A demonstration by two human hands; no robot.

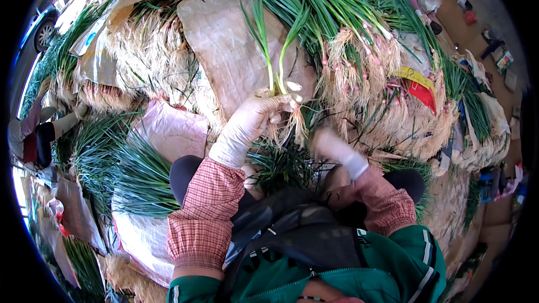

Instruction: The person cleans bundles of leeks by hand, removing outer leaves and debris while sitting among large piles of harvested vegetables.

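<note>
- The step in hand seems to be working over a few green onions at a time; they stand in your left hand, leaves up and roots dangling below, in front of the beige sheet.
- Grip them just above the white ends, firmly enough that they don't slip, but lightly: those tender stems would probably bruise under a hard squeeze.
- Let the roots hang free of your fingers, so that any dirt or loose skin is easy to see and reach.
- If you pull at a stem's outer layer, a steady draw along its length should be safer than a sideways tug, which could snap the leaves.
- Mind the dark green leaves between your knees; dropped scraps could get lost among them.
- Your left hand, in a pale glove, is closed around the stems near their bases, with a white end poking out beside the fingers.
- Your right hand, also gloved, sits apart, lower and to the right. It is too blurred to tell how far open it is, or whether it holds anything.
</note>
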